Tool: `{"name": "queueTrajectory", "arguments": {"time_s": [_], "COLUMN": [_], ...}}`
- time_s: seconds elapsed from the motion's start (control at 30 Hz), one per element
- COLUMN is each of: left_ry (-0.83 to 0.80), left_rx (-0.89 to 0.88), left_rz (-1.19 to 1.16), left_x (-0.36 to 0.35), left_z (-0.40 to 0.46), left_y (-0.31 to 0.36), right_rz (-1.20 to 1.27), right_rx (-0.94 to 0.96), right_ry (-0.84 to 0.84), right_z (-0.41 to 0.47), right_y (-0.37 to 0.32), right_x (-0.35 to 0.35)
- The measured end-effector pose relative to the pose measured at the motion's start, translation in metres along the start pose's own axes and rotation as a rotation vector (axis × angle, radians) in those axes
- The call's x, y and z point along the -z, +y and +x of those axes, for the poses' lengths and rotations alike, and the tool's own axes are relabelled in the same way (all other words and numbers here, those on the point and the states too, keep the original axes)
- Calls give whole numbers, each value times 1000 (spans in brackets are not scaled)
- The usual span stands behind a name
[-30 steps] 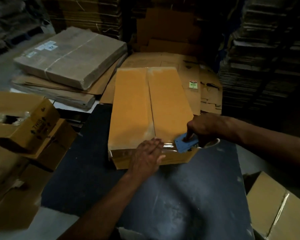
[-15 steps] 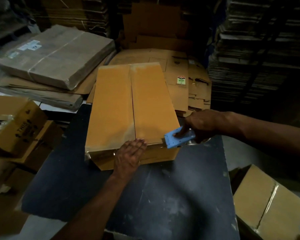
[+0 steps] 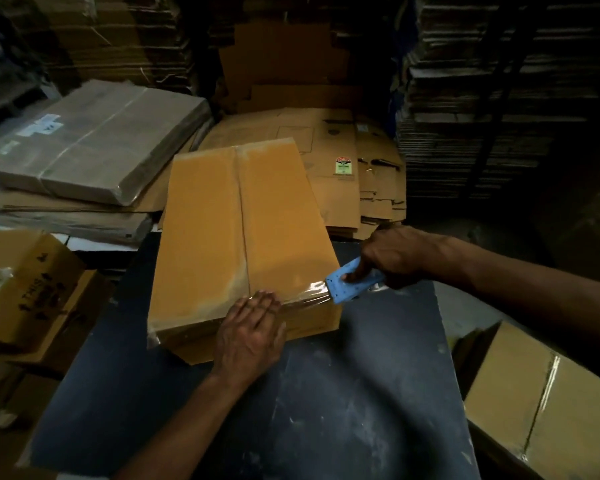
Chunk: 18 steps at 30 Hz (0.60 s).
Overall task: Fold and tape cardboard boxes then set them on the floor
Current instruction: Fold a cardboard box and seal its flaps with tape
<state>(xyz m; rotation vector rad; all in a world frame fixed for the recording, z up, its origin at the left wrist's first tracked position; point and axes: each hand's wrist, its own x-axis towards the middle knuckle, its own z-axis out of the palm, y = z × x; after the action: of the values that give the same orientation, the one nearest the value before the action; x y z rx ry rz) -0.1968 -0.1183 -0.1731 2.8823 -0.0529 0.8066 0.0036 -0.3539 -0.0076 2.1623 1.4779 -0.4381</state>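
**Near edge of box being taped, one hand pinning, one pulling**

Nearest, a dark table (image 3: 291, 420), scuffed and dusty, carrying the work at a handy height. On it, left hand (image 3: 250, 336) laid flat with fingers straight across the near edge of the cardboard box (image 3: 222, 237), apparently to press the clear tape (image 3: 305, 294) down and keep the box from sliding under the pull. To the right, right hand (image 3: 395, 258) clenched round a blue tape dispenser (image 3: 352, 282), held just off the box's near right corner, with the tape stretched taut from box to dispenser; probably poised to run out or cut the strip. Flaps closed on top, meeting along a centre seam with no tape plainly visible on it.

Low at right, a taped box (image 3: 541, 410), seemingly already on the floor. At left, open printed cartons (image 3: 32, 285). Beyond the table, flattened box blanks (image 3: 343, 161) within reach for the next fold, a wrapped bundle (image 3: 94, 140) and tall cardboard stacks (image 3: 482, 98) behind.
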Motion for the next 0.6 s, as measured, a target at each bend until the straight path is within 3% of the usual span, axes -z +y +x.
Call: {"name": "queueTrajectory", "arguments": {"time_s": [0.17,0.33,0.6], "left_ry": [-61,-51,-16], "left_rx": [-166,-246,-238], "left_rz": [-16,-14,-62], "left_x": [-32,-40,-45], "left_z": [40,36,32], "left_y": [35,24,23], "right_rz": [77,204,243], "right_rx": [23,-9,-191], "right_ry": [26,2,-68], "right_z": [1,-17,-76], "right_y": [2,21,79], "right_x": [-8,-19,-41]}}
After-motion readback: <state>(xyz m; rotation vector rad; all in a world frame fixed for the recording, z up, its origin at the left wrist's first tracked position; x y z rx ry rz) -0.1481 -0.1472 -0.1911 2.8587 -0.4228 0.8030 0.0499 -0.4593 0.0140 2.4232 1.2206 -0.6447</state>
